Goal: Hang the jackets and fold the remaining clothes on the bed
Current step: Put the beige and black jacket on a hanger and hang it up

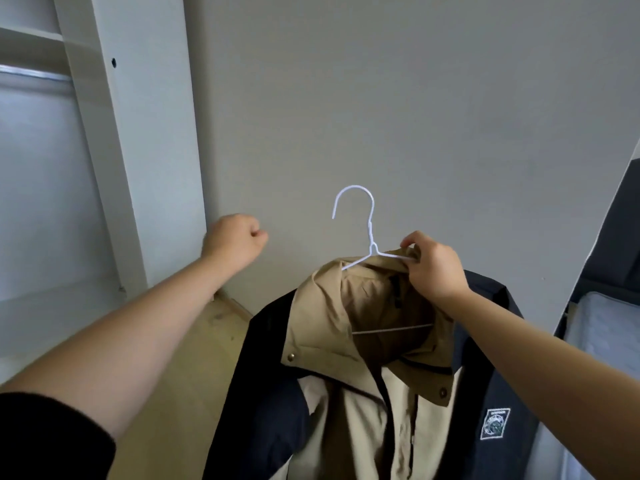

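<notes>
Vertically, jacket (346,427) under upright hanger (371,241).

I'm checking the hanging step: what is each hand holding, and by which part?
The right hand grips the jacket by its tan collar, bunched against a shoulder wire of the white hanger. The left hand is curled and holds nothing.

Pale wooden floor (201,375) meets the foot of an open white wardrobe (138,168), where a metal rail (34,76) runs beneath a shelf (31,34). Far right of the wardrobe, a dark-framed bed (620,237) carries a grey quilted mattress (609,323).
</notes>
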Tool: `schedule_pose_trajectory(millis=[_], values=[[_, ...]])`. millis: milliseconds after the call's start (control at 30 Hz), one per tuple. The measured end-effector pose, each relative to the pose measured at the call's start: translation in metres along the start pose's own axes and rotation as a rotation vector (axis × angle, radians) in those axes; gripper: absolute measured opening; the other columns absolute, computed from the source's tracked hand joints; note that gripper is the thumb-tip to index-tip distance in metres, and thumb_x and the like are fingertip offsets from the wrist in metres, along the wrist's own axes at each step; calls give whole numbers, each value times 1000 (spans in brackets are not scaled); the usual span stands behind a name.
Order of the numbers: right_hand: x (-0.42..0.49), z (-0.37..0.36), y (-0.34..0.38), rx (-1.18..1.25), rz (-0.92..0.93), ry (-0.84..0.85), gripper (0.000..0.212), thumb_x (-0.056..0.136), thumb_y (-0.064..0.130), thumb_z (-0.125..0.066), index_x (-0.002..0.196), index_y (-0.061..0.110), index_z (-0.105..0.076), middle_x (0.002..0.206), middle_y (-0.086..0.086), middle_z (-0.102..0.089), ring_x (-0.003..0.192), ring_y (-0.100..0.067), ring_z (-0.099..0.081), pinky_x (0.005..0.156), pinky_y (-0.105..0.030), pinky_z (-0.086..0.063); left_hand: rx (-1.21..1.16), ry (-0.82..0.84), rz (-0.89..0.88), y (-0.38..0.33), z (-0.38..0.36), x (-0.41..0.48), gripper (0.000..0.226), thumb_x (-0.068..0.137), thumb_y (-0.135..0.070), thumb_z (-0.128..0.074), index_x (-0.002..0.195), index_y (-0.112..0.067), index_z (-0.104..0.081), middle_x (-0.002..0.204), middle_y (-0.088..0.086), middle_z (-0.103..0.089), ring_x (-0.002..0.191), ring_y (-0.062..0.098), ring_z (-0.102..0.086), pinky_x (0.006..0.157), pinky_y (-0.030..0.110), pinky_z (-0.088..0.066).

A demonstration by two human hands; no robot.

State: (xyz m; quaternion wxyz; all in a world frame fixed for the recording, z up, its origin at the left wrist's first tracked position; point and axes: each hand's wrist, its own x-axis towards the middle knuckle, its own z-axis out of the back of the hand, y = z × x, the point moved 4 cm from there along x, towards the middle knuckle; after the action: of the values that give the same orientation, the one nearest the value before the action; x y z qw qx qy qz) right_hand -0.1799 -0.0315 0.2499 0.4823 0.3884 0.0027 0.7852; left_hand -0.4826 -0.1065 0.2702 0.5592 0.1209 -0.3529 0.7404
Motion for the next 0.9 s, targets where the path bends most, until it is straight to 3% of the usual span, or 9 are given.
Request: schedule_pose_trajectory(millis=[100,167,267,333,433,567,667,800,900], values=[[-3,-5,1,68,-4,-7,20,86,7,-59,103,17,-58,70,9,-52,74,-22,-54,59,-25,-33,-166,515,-172,-30,-32,-24,17,86,-37,-63,84,-21,-66,85,-4,-66,85,15,-60,73,24,-43],[-5,-12,12,95,43,-5,22,86,8,-61,105,18,-58,67,14,-48,71,-18,-50,59,-26,-33,-165,641,-204,-50,-58,-40,27,81,-49,-67,79,-23,-59,76,-11,-58,75,10,-55,63,22,-40],[-3,-10,20,103,85,-13,34,84,9,-65,116,15,-56,67,12,-47,71,-18,-51,63,-26,-35,-67,501,-125,-59,-80,-38,46,85,-50,-61,61,-15,-41,59,-3,-44,58,16,-45,50,28,-29],[-1,-1,19,-27,100,-5,34,84,11,-65,117,10,-56,84,1,-54,87,-24,-54,69,-28,-38,-137,377,-37,-57,-85,-36,45,89,-46,-58,60,-15,-42,60,0,-46,64,23,-50,52,30,-29],[-2,10,8,-432,57,23,9,90,16,-54,91,6,-55,101,-12,-54,93,-31,-51,63,-32,-39,-197,252,-3,-55,-90,-37,35,90,-42,-55,70,-13,-58,71,4,-59,78,30,-59,59,29,-37],[-10,10,-10,-251,-159,157,28,88,10,-45,60,12,-42,63,-6,-51,58,-23,-48,48,-26,-35,-86,132,43,-49,-95,-41,32,92,-42,-51,88,-15,-66,87,8,-66,83,32,-60,61,28,-37],[-39,-3,-2,-40,-27,33,36,86,11,-50,54,17,-35,50,1,-38,48,-19,-39,45,-29,-25,-72,64,54,-49,-93,-41,25,92,-34,-49,86,-15,-65,88,9,-66,85,34,-60,61,28,-36],[-74,-36,-3,4,79,529,25,93,30,-54,73,15,-55,67,3,-53,65,-15,-52,60,-29,-40,-63,17,-42,-53,-94,-49,26,91,-35,-52,84,-12,-62,85,11,-66,84,37,-59,60,31,-37],[-48,-5,-10,278,47,28,21,94,21,-52,76,12,-60,78,1,-55,77,-14,-53,68,-23,-35,-57,17,-75,-56,-100,-55,27,90,-35,-53,85,-10,-63,87,13,-67,85,37,-60,63,33,-40]])
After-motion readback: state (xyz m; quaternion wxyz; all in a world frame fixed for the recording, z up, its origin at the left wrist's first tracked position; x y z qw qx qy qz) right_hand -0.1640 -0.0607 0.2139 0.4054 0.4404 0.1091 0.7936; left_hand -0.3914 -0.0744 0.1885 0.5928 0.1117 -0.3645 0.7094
